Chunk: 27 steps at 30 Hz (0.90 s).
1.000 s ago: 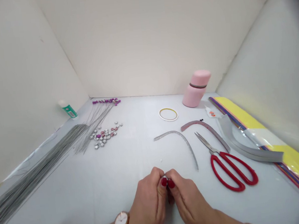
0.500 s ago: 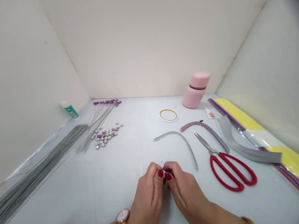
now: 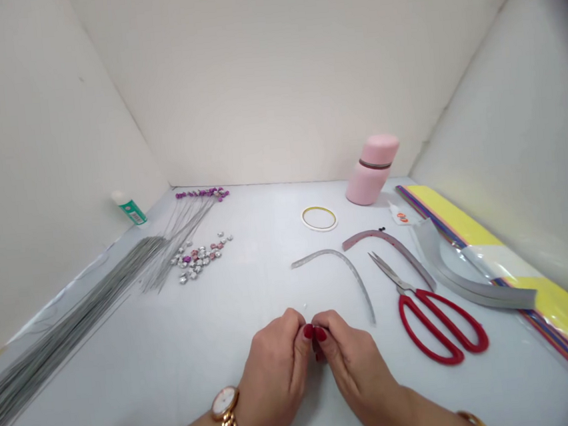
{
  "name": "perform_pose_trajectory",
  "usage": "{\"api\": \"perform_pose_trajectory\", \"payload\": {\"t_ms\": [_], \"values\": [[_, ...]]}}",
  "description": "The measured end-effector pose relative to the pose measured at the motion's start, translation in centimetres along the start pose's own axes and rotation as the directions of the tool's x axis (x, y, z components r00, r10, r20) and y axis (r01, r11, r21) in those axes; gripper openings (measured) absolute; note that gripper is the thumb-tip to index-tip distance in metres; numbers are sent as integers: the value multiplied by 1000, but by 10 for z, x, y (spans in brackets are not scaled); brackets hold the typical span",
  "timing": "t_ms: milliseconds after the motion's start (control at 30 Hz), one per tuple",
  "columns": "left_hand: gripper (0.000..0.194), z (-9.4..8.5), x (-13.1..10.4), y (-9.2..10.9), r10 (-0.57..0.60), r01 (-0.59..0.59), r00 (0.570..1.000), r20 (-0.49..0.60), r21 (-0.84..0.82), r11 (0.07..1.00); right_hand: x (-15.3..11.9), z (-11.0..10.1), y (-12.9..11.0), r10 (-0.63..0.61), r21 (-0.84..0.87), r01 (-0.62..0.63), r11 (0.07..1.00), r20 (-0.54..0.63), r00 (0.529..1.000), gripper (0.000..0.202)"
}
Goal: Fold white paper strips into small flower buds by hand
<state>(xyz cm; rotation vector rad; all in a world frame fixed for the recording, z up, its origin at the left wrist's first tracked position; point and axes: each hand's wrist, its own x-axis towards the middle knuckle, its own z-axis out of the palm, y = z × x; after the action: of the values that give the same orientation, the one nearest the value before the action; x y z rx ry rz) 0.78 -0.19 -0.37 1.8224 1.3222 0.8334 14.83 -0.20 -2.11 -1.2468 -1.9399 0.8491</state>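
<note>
My left hand [image 3: 282, 364] and my right hand [image 3: 351, 360] meet over the near middle of the table. Both are closed in a pinch, thumbtips side by side, around a small silvery piece almost wholly covered by the fingers. A tiny white bit [image 3: 305, 305] lies just beyond the fingertips. Farther off, to the left, is a scatter of small folded stars [image 3: 196, 265], mostly silver with some pink and purple. To the right of my hands lie a thin silver paper strip [image 3: 352, 270], a wider bundle of pinkish-grey strips [image 3: 398, 245] and red-handled scissors [image 3: 427, 316].
Grey wires [image 3: 73, 320] run along the left side; purple-tipped wire stems [image 3: 202, 195] lie behind. A glue bottle [image 3: 130, 209] leans at left. A tape ring [image 3: 319, 218], a pink flask [image 3: 372, 171], grey strips [image 3: 477, 288] and packed coloured paper [image 3: 563, 300] stand or lie right. White walls enclose the table.
My thumbtips have come closer together, and the silvery piece that showed between them is now covered. My left wrist has shifted slightly left.
</note>
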Motion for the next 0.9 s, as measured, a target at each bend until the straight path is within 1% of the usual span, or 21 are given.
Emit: {"api": "perform_pose_trajectory", "payload": {"t_ms": [300, 433, 533, 700, 900], "values": [[24, 1, -3, 4, -15, 21, 999, 33, -196, 980, 0, 2, -3, 117, 208, -119, 971, 22, 993, 20], [26, 3, -2, 5, -45, 58, 998, 46, -350, 935, 1, 2, -3, 111, 338, -125, 933, 59, 992, 18], [26, 4, -2, 6, -77, 99, 995, 70, -428, 898, 2, 2, -2, 100, 382, -123, 916, 80, 992, 17], [27, 6, -4, 3, -81, 103, 994, 71, -407, 908, 3, 0, -3, 63, 393, -97, 914, 98, 993, 19], [27, 4, -6, 2, -80, 97, 994, 70, -284, 954, 3, -2, -3, 47, 415, -95, 905, 125, 991, 19]]}}
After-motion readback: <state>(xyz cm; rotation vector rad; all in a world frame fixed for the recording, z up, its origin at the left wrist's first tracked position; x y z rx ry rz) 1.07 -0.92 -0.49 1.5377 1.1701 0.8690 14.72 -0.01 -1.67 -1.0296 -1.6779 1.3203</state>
